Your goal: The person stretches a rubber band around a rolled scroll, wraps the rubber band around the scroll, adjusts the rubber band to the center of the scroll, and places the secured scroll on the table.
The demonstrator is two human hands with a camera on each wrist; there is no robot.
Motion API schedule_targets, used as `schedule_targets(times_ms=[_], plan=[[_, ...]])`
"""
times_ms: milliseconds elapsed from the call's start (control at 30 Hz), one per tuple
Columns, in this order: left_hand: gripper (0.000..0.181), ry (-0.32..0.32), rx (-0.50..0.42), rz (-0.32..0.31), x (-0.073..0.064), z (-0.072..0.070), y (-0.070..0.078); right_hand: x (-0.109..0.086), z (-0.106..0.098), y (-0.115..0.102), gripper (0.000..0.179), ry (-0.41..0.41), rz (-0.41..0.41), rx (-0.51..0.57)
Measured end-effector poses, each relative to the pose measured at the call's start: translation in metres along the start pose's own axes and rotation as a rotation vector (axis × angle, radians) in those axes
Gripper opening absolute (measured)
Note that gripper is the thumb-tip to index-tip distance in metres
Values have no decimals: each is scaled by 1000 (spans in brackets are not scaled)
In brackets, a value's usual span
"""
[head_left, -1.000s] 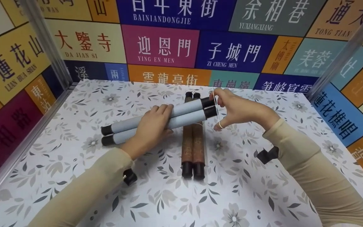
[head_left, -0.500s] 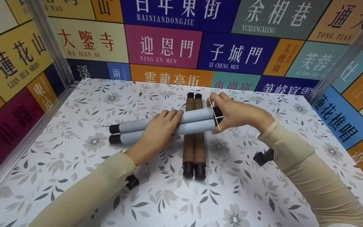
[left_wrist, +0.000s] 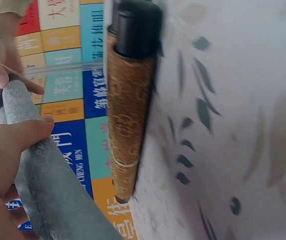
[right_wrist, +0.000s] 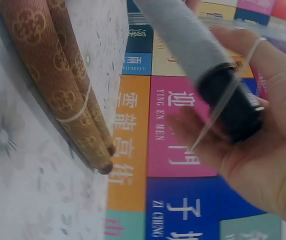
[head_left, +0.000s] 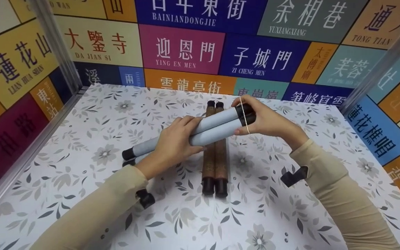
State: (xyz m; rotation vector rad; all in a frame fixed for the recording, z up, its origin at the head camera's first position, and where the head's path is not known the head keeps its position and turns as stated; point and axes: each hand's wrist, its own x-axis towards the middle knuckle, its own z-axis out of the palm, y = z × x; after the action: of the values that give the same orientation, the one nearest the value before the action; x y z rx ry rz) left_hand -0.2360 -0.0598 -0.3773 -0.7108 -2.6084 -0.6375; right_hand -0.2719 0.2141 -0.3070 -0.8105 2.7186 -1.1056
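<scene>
A pair of light blue scrolls (head_left: 221, 118) with black end knobs is held slanted above the table, right end higher. My left hand (head_left: 174, 144) grips both around the middle, thumb along the near side. At their right end is my right hand (head_left: 273, 121), a thin pale rubber band (right_wrist: 228, 95) stretched between its thumb and fingers. The band crosses the black knobs (head_left: 247, 114), which lie between thumb and fingers. Beneath the blue pair, two brown patterned scrolls (head_left: 208, 166) lie side by side on the table, a similar band (left_wrist: 125, 164) round them.
The table (head_left: 276, 215) has a white cover with grey leaves and flowers. Behind it stands a wall of coloured panels (head_left: 182, 48) with Chinese lettering. Clear upright posts (head_left: 59, 45) mark the back corners.
The right hand with the band first came over the knobs of the blue scrolls. Since then the scrolls' right end has risen and moved slightly right. The brown scrolls stayed in place.
</scene>
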Motion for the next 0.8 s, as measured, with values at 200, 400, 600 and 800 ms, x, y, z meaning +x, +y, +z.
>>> schedule_targets(times_ms=[200, 400, 600, 800], plan=[[85, -38, -21, -47, -1, -5, 10, -3, 9, 8, 76, 94, 43, 251], [87, -92, 27, 24, -5, -5, 15, -3, 5, 10, 65, 73, 70, 181], [88, -144, 68, 123, -7, -1, 18, -2, 1, 9, 57, -51, 30, 53], [88, -178, 59, 165, -8, 1, 21, 0, 0, 5, 41, -285, 11, -132]])
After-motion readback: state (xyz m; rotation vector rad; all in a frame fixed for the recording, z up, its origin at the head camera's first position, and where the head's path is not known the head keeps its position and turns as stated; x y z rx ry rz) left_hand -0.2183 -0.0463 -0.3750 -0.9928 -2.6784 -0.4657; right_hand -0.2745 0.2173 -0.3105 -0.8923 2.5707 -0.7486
